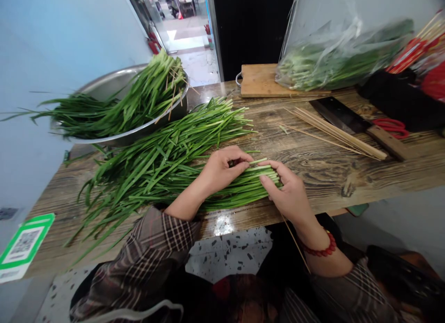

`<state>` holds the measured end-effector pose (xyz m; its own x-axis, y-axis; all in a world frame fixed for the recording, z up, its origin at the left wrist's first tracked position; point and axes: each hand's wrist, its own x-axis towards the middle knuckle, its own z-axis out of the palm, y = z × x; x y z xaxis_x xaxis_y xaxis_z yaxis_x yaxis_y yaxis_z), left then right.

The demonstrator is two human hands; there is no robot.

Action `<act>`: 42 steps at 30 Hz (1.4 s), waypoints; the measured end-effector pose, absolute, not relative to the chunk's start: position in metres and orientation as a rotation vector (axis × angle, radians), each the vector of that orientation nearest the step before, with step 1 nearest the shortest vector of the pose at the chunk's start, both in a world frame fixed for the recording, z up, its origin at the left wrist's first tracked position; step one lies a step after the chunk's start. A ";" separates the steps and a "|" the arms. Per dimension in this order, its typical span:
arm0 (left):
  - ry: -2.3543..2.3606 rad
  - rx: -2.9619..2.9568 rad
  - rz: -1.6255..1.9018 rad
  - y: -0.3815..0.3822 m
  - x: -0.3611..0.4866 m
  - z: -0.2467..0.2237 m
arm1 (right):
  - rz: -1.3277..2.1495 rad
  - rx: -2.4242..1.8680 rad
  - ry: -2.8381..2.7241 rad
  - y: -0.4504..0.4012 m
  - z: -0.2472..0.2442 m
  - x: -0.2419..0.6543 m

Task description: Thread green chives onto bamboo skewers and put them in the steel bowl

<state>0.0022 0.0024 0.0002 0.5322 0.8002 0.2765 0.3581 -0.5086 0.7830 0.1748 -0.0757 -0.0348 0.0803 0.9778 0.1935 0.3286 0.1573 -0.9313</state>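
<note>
A row of garlic chives lies along the table's front edge, pale cut ends to the right. My left hand rests over these stalks, with thumb and index finger pinched on a chive stalk near its pale end. At the cut ends is my right hand, its thumb and index finger curled against the stalks. A thin bamboo skewer sticks out below the right palm, pointing down past the wrist; its upper end is hidden. Behind my hands lies a looser heap of garlic chives.
A metal basin at the left holds skewered chives. Right of my hands lie several bamboo skewers, a cleaver and red-handled scissors. Further back are a cutting board and a plastic bag of greens.
</note>
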 end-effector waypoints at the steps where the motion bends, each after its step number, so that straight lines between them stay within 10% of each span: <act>1: 0.931 2.096 0.845 0.002 0.002 0.000 | 0.823 -1.353 -1.436 -0.076 -0.035 0.175; 42: 1.013 2.302 0.773 0.025 -0.002 0.002 | 0.814 -1.238 -1.362 -0.070 -0.048 0.173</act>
<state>-0.0018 0.0248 0.0016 0.5606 0.7744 0.2932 0.4874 -0.5949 0.6391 0.1728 -0.0704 -0.0478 0.1130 0.9598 0.2569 0.2283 0.2266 -0.9469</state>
